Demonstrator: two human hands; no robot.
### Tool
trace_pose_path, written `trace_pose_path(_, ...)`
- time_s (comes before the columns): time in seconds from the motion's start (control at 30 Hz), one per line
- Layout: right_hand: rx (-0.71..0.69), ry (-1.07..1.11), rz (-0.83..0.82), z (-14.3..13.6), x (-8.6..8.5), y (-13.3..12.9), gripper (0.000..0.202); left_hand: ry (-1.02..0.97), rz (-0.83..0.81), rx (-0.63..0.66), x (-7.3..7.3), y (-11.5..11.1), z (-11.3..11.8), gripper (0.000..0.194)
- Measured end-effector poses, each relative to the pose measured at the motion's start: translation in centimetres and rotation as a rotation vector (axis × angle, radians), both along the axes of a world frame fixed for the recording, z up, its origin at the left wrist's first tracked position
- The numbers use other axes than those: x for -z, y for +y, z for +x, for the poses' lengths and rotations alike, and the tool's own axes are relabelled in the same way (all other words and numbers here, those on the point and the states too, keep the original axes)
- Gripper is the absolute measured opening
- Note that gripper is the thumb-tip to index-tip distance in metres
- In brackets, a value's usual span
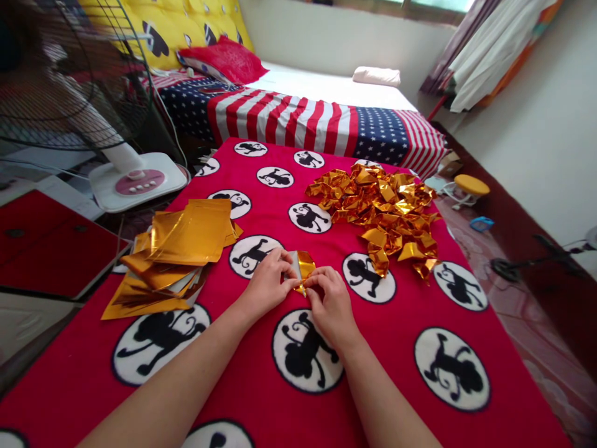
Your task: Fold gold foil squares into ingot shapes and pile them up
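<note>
My left hand (272, 277) and my right hand (330, 298) meet at the middle of the table, both closed on one small sheet of gold foil paper (305, 264). The sheet is partly folded, with its pale back showing on the left side and shiny gold on the right. Thumbs and fingertips pinch its near edge, and the fingers hide part of it. Left of my hands lies an uneven stack of flat gold foil sheets (191, 233). Beyond my right hand spreads a heap of folded gold foil pieces (377, 199).
A red cloth (382, 348) with monkey prints covers the table. At the left stand a fan (135, 177) and a dark red panel (56, 242). Behind the table is a bed (298, 118) with a flag-pattern cover. A yellow stool (471, 184) stands on the floor at right.
</note>
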State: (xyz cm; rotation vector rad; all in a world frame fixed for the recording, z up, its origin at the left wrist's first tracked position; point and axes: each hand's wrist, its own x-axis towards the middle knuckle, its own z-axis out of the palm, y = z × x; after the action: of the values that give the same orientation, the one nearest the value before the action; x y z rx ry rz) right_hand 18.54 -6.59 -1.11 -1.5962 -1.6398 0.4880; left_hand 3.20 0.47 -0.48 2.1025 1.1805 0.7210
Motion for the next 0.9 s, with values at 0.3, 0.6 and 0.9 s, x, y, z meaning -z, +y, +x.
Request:
trace_pose_path(0.3, 0.010, -0.027, 0.002, -0.12, -0.06, -0.04, 0.016, 0.013, 0.041, -0.064, -0.01, -0.47, 0.51, 0.012)
trace_pose_path(0.6, 0.006, -0.012, 0.019, -0.21, -0.14, -0.01, 0.016, 0.012, 0.089, -0.067, 0.38, -0.65, 0.59, 0.012)
trace_pose_path(0.9, 0.026, -0.023, 0.017, -0.44, -0.15, -0.11, 0.010, 0.016, 0.097, -0.085, 0.18, -0.76, 0.77, 0.012)
